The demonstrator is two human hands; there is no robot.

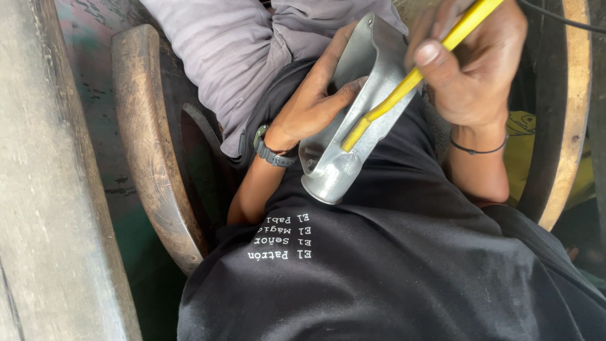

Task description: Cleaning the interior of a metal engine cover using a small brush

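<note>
Cast metal part (353,120), silver-grey, trough-shaped with a round socket end: rests on the lap against the black shirt (391,265), left hand (312,104) clasped around its wall to steady it. Yellow rod tool (410,79): pinched in the right hand (473,63), tip inside the channel. Wooden chair arm (148,139) alongside.

A silvery cast-metal fitting (341,158), long and open like a trough with a round collar at its near end, is lying tilted across the lap. A thin yellow tool (404,85) is slanting down into its hollow, the tip seemingly touching the inner wall, though the contact is hard to see.
</note>
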